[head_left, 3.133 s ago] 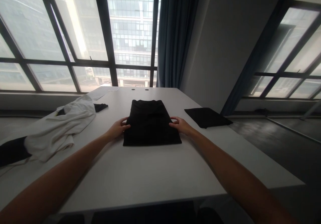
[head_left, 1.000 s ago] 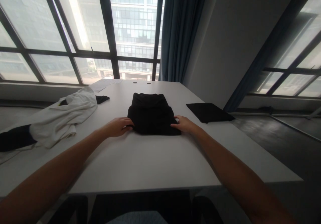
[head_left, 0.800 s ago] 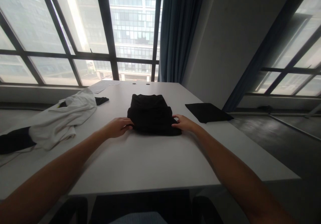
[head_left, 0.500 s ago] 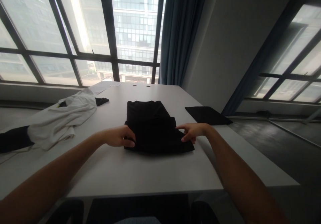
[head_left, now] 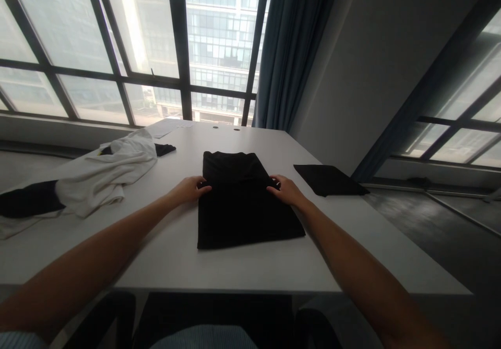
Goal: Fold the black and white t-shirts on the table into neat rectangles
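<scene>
A folded black garment [head_left: 250,213] lies in front of me on the white table [head_left: 242,278]. Its exact kind is hard to make out; the far part shows soft wrinkles, and the near part is fairly flat. At its left edge, my left hand [head_left: 191,188] pinches the cloth, thumb on top. On the opposite edge my right hand [head_left: 285,189] grips in the same way, at about the same height. The fingertips under the cloth are partly hidden.
Another folded black cloth [head_left: 331,180] rests near the table's right edge. To the left, a rumpled white garment with black parts [head_left: 113,166] is spread out. Papers [head_left: 166,128] lie at the far end, before windows and a blue curtain [head_left: 289,62].
Both hands have moved away from me, from the garment's near corners up to its middle. Its near part now lies flatter and reaches closer to me.
</scene>
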A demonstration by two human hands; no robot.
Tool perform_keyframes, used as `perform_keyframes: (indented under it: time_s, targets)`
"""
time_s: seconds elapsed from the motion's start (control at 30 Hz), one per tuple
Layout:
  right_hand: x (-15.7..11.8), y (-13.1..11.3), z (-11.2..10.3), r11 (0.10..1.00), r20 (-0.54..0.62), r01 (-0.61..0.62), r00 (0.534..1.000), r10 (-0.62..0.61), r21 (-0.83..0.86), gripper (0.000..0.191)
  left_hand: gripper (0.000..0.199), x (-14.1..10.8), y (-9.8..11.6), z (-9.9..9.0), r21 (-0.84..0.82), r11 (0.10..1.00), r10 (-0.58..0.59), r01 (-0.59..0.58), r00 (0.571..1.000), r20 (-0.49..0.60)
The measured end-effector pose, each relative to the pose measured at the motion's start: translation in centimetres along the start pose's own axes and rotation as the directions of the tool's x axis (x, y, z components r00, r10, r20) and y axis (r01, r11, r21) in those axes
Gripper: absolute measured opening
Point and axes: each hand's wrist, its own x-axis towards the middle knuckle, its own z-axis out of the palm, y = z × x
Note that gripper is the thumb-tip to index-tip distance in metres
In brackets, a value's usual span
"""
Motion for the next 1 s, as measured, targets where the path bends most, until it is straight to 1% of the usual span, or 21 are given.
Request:
perform_keyframes:
  time_s: [0.1, 0.17, 0.2, 0.23, 0.3, 0.33, 0.37, 0.4, 0.43, 0.5, 0.53, 0.57, 0.6, 0.67, 0.73, 0.77, 0.83, 0.87, 0.93, 0.97, 1.0]
  targets:
    - [0.4, 0.6, 0.0, 0.999, -0.004, -0.026, 1.0, 0.026, 0.03, 0.047, 0.041, 0.3, 0.1, 0.1, -0.173, 0.985, 0.008, -0.016, 0.999, -0.045]
    - [0.6, 0.9, -0.2, 0.997, 0.012, -0.041, 0.999, 0.04, 0.062, 0.043, 0.043, 0.4, 0.3, 0.1, -0.324, 0.946, 0.007, -0.024, 0.999, -0.053]
    - [0.7, 1.1, -0.3, 0.995, 0.015, -0.043, 0.999, 0.042, 0.089, 0.04, 0.046, 0.4, 0.4, 0.1, -0.425, 0.905, 0.007, -0.024, 0.999, -0.043]
    - [0.8, 1.2, -0.5, 0.991, 0.007, -0.041, 0.999, 0.04, 0.125, 0.038, 0.048, 0.5, 0.5, 0.1, -0.535, 0.844, 0.009, -0.022, 1.0, -0.027]
    - [0.9, 1.4, -0.7, 0.975, -0.04, -0.034, 0.998, 0.044, 0.22, 0.035, 0.052, 0.6, 0.6, 0.0, -0.73, 0.684, 0.018, -0.005, 1.0, 0.011]
    - [1.0, 1.5, -0.7, 0.962, -0.07, -0.032, 0.996, 0.053, 0.27, 0.035, 0.053, 0.7, 0.5, -0.1, -0.788, 0.616, 0.02, 0.01, 0.999, 0.028]
    - [1.0, 1.6, -0.7, 0.95, -0.095, -0.035, 0.993, 0.068, 0.311, 0.036, 0.053, 0.9, 0.4, 0.0, -0.81, 0.585, 0.013, 0.026, 0.999, 0.042]
    - [1.0, 1.5, -0.6, 0.942, -0.111, -0.045, 0.99, 0.087, 0.331, 0.038, 0.053, 1.0, 0.2, 0.0, -0.797, 0.603, -0.004, 0.038, 0.999, 0.045]
    - [0.9, 1.5, -0.4, 0.944, -0.112, -0.058, 0.989, 0.1, 0.324, 0.039, 0.052, 1.1, 0.0, 0.1, -0.749, 0.662, -0.026, 0.042, 0.999, 0.033]
    - [0.8, 1.2, -0.1, 0.971, -0.088, -0.07, 0.992, 0.092, 0.23, 0.039, 0.047, 1.4, -0.5, 0.4, -0.56, 0.828, -0.045, 0.02, 0.999, -0.03]
    - [0.8, 1.1, 0.1, 0.985, -0.07, -0.067, 0.994, 0.079, 0.161, 0.038, 0.043, 1.5, -0.7, 0.6, -0.442, 0.897, -0.027, -0.006, 0.997, -0.069]
    - [0.7, 0.9, 0.2, 0.994, -0.052, -0.056, 0.997, 0.062, 0.099, 0.037, 0.04, 1.6, -0.9, 0.7, -0.329, 0.944, 0.006, -0.038, 0.995, -0.098]
    - [0.6, 0.7, 0.2, 0.998, -0.036, -0.044, 0.998, 0.046, 0.05, 0.036, 0.036, 1.6, -1.0, 0.7, -0.234, 0.97, 0.045, -0.069, 0.993, -0.107]
    - [0.5, 0.3, 0.1, 0.999, -0.015, -0.038, 0.999, 0.038, -0.008, 0.035, 0.029, 1.7, -1.1, 0.6, -0.096, 0.989, 0.101, -0.108, 0.992, -0.074]
    - [0.3, -0.1, -0.2, 0.997, -0.003, -0.056, 0.998, 0.056, -0.054, 0.035, 0.025, 1.4, -1.0, 0.3, 0.025, 0.995, 0.1, -0.1, 0.995, -0.028]
    - [0.2, -0.4, -0.3, 0.994, -0.008, -0.069, 0.998, 0.069, -0.087, 0.036, 0.025, 1.2, -0.7, 0.1, 0.091, 0.992, 0.094, -0.091, 0.995, -0.025]
    - [0.0, -1.1, -0.5, 0.985, -0.054, -0.072, 0.996, 0.064, -0.156, 0.038, 0.028, 0.4, 0.2, 0.0, 0.211, 0.972, 0.123, -0.106, 0.99, -0.068]
    - [-0.1, -1.5, -0.5, 0.983, -0.084, -0.047, 0.996, 0.032, -0.178, 0.04, 0.031, 0.0, 0.8, 0.2, 0.247, 0.959, 0.166, -0.138, 0.981, -0.098]
    - [-0.4, -2.4, -0.1, 0.982, -0.101, 0.064, 0.991, -0.083, -0.176, 0.044, 0.04, -0.7, 2.2, 1.0, 0.259, 0.938, 0.27, -0.232, 0.955, -0.124]
    - [-0.5, -2.8, 0.2, 0.979, -0.072, 0.132, 0.987, -0.145, -0.156, 0.047, 0.046, -1.0, 2.8, 1.6, 0.241, 0.931, 0.306, -0.275, 0.946, -0.103]
    - [-0.6, -3.1, 0.7, 0.973, -0.019, 0.189, 0.981, -0.193, -0.133, 0.051, 0.052, -1.1, 3.3, 2.3, 0.217, 0.928, 0.323, -0.303, 0.944, -0.062]
